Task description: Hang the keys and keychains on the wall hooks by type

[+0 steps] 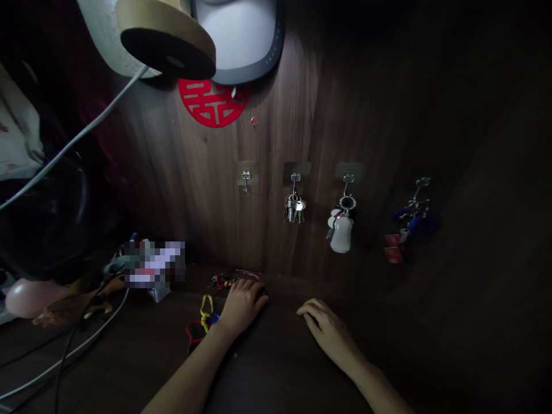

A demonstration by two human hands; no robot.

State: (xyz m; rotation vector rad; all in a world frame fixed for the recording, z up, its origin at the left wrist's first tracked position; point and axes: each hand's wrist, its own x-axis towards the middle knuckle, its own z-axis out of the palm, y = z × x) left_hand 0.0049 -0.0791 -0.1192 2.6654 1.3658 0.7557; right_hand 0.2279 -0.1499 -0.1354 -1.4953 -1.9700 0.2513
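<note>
My left hand (242, 305) rests palm down on the dark wooden surface, its fingers a little bent and its thumb apart. Its fingertips lie at a tangle of thin coloured cords (224, 280), partly hidden behind them; I see no grip on it. Beside my left wrist is a yellow knotted cord (206, 313) with a red-edged dark piece (195, 332). To the right, my right hand (325, 328) is low over the surface with loosely bent fingers, holding nothing I can see. On the panel above hang a bunch of keys (294, 208) and a white key fob (341, 233).
A bare hook (246, 179) is left of the keys; blue and red keyrings (411, 224) hang far right. Caps (241, 40), a round wooden object (168, 43) and a red paper cutout (213, 103) are above. White cable (99, 328), a hairbrush and clutter lie left.
</note>
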